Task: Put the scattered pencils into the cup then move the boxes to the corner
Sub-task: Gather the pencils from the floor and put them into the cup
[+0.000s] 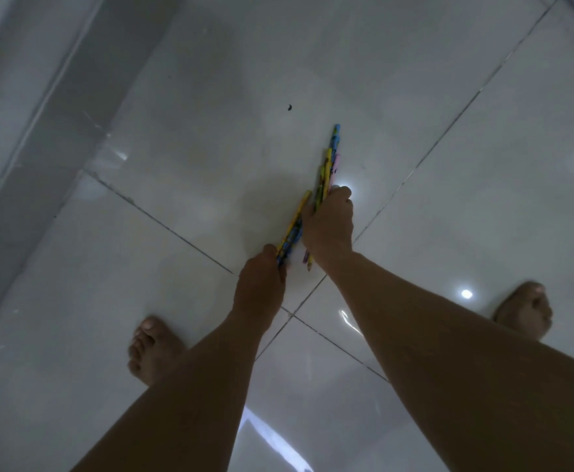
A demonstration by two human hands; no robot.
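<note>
My right hand (330, 221) grips a bundle of several coloured pencils (330, 161); their blue, yellow and pink ends stick out above the fist and short tips show below the wrist. My left hand (261, 284) holds a second small bunch of pencils (292, 229), yellow and blue, which slant up toward the right hand. Both hands are low over the white tiled floor, close together. No cup and no boxes are in view.
Glossy white floor tiles (449, 97) with dark grout lines fill the view. A grey skirting and wall (40, 114) run along the left. My bare feet stand at the lower left (149, 349) and at the right (524, 311). A small dark speck (289, 107) lies on the floor.
</note>
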